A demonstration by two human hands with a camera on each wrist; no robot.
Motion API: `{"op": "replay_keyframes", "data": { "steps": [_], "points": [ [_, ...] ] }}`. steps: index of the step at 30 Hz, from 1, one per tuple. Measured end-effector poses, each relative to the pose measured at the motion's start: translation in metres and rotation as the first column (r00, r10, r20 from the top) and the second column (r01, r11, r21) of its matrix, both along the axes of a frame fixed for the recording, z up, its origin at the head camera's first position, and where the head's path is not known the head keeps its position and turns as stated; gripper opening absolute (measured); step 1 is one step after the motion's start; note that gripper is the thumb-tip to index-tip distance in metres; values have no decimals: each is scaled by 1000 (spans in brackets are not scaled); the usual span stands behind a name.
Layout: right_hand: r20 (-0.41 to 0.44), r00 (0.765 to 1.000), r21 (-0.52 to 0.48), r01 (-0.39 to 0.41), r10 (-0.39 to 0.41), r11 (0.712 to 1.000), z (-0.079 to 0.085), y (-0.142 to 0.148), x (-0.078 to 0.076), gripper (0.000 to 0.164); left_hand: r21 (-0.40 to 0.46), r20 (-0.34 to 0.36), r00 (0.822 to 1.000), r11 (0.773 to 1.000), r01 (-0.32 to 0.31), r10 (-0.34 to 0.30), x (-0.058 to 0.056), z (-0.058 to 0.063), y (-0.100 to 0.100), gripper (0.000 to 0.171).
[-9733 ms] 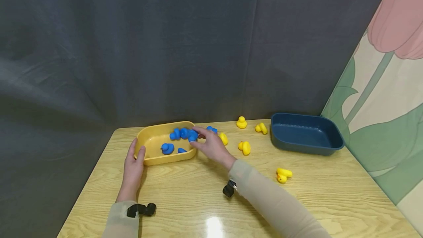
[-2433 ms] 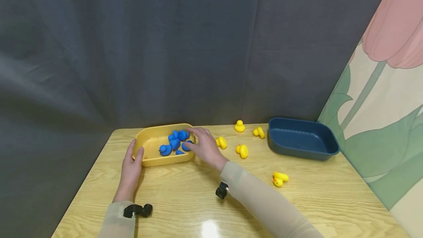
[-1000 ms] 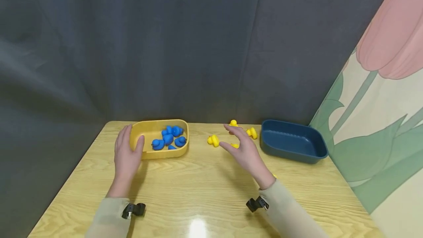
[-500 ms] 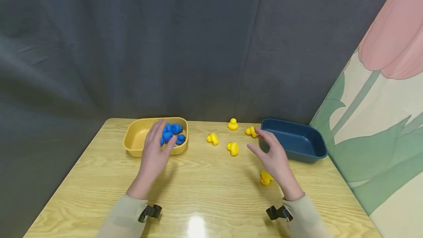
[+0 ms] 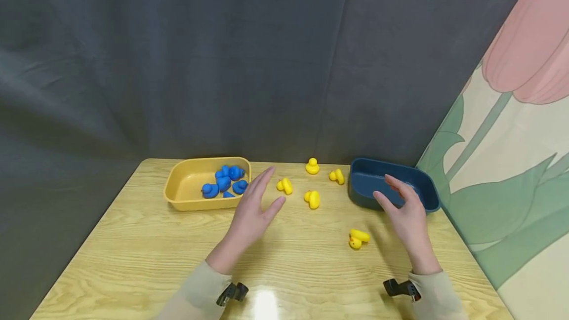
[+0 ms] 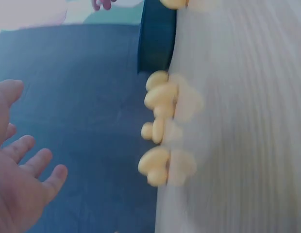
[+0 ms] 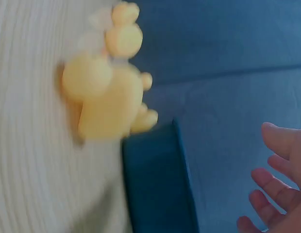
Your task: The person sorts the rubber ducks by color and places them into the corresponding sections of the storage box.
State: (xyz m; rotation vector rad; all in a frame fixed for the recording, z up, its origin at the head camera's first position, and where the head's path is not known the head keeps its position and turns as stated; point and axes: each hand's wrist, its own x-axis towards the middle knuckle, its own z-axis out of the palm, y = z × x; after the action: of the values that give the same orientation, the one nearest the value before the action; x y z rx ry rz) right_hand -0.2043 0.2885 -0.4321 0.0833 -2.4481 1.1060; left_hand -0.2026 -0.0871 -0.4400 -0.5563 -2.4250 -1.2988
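Note:
My left hand (image 5: 250, 212) is held above the table just right of the yellow tray (image 5: 178, 205), fingers spread and nothing in them. In that tray lie several blue rubber ducks (image 5: 210, 191). My right hand (image 5: 408, 219) hovers in front of the dark blue tray (image 5: 364, 200), thumb and fingers apart, also holding nothing. Several yellow rubber ducks lie between the trays: one (image 5: 285, 186) beyond the left fingertips, one (image 5: 312, 166) at the back, and one (image 5: 359, 238) left of my right wrist. The right wrist view shows a yellow duck (image 7: 109, 99) large and blurred.
The wooden table (image 5: 146, 260) ends at a dark grey curtain (image 5: 249, 63) behind both trays. On the right stands a panel (image 5: 502, 172) with a painted tulip, close to the dark blue tray.
The right hand put a blue duck in the yellow tray, then withdrew and moved right to the dark blue tray. The left hand left the yellow tray's side and moved right.

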Motion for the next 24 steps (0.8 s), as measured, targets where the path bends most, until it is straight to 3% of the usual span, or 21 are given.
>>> {"op": "replay_keyframes", "data": {
  "steps": [7, 12, 18, 24],
  "points": [
    [-15, 992, -33, 122, -122, 992, -11, 42, -4, 58, -20, 54, 991, 992, 125, -124, 4, -7, 47, 80],
    [-45, 982, -57, 181, -183, 982, -19, 64, -9, 56, -13, 107, 973, 978, 209, -207, 8, -9, 72, 81],
    [-74, 981, -66, 176, -181, 982, -31, 90, -17, 59, -35, 129, 951, 957, 288, -281, 8, -15, 96, 80],
    [18, 982, -152, 191, -191, 970, -37, 108, -24, 67, -61, 159, 924, 931, 361, -348, 3, -27, 117, 79]
  ]
}}
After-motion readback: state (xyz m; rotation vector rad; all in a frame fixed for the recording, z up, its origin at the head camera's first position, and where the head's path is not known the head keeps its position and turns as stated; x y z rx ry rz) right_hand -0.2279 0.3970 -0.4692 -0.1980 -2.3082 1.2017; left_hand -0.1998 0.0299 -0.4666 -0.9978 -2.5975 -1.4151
